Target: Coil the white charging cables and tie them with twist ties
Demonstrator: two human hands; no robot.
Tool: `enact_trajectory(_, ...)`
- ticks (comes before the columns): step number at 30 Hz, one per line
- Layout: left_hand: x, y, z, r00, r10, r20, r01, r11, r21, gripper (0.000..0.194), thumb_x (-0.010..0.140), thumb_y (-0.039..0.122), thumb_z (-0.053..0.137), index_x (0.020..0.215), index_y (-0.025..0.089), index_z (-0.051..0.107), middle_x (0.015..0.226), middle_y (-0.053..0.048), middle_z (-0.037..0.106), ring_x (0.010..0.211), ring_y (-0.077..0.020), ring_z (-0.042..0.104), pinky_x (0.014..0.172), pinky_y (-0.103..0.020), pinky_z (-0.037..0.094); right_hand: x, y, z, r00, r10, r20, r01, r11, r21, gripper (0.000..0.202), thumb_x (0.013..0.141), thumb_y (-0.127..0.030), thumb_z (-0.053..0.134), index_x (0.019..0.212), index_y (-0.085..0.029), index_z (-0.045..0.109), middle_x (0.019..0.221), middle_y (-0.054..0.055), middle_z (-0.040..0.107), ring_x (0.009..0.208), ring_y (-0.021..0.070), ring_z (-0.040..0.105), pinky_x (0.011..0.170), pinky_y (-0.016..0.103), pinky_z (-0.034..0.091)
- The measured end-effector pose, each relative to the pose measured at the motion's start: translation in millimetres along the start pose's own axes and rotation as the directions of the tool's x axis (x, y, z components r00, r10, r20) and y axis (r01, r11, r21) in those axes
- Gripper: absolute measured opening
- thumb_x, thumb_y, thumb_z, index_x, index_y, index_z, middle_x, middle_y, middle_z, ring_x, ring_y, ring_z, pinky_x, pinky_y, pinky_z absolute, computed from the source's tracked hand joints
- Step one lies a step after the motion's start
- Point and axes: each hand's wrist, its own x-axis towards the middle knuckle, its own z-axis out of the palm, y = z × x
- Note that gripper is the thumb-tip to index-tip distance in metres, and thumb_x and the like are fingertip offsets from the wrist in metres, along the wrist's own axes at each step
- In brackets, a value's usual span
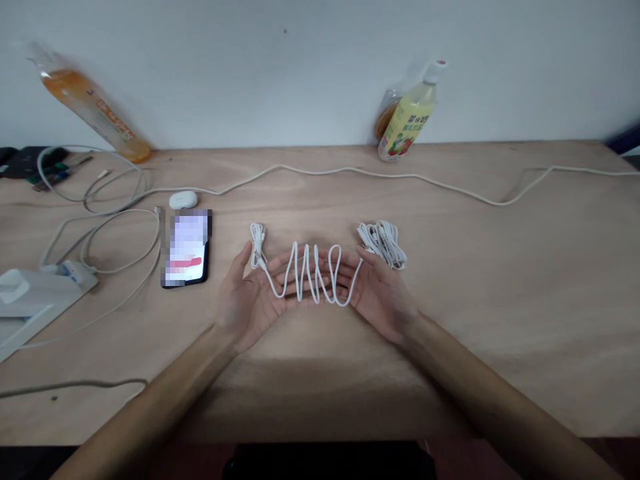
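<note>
A thin white cable [316, 275] lies in several loose zigzag loops across the fingers of both hands. My left hand [247, 303] is palm up with its fingers stretched toward the right and its thumb apart. Facing it, my right hand [383, 293] is also palm up, its fingers reaching left and overlapping the left fingers. Just past my left thumb is a small tied white cable bundle [257, 243], joined to the looped cable. A larger bundle of white cables [384, 243] rests on the table beyond my right thumb. Whether that thumb presses the cable I cannot tell.
Left of my hands lie a phone [185, 250] and a white earbud case [183, 199]. Farther left are a white power strip [45, 293] and tangled cables. An orange bottle [95, 113] and a yellow bottle [407, 120] stand by the wall. A long cable [320, 173] crosses the table.
</note>
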Motion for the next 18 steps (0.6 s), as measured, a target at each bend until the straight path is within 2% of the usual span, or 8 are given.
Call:
enact_trajectory(10, -0.6, -0.4, -3.4, 0.999, 0.000, 0.037, 0.001, 1.000, -0.017, 0.079, 0.109, 0.063, 0.034, 0.162, 0.006, 0.051, 0.143, -0.027, 0.073, 0.137, -0.0453, 0.068, 0.118, -0.061, 0.049, -1.6, 0.1, 0.5, 1.000, -0.003, -0.012, 0.003, 1.000, -0.001, 0.039, 0.101, -0.049, 0.060, 0.116, -0.019, 0.080, 0.115, 0.013, 0.083, 0.108, 0.0286, 0.075, 0.099, 0.044, 0.060)
enact_trajectory(18, 0.1, -0.2, 2.1, 1.000, 0.000, -0.017, 0.001, 1.000, 0.009, 0.083, 0.110, 0.064, 0.025, 0.159, 0.003, 0.053, 0.140, -0.029, 0.074, 0.138, -0.0455, 0.068, 0.120, -0.063, 0.047, -0.9, 0.2, -0.3, 1.000, 0.002, -0.005, -0.002, 1.000, -0.001, 0.039, 0.101, -0.049, 0.060, 0.114, -0.020, 0.081, 0.114, 0.012, 0.083, 0.108, 0.0284, 0.076, 0.100, 0.045, 0.061)
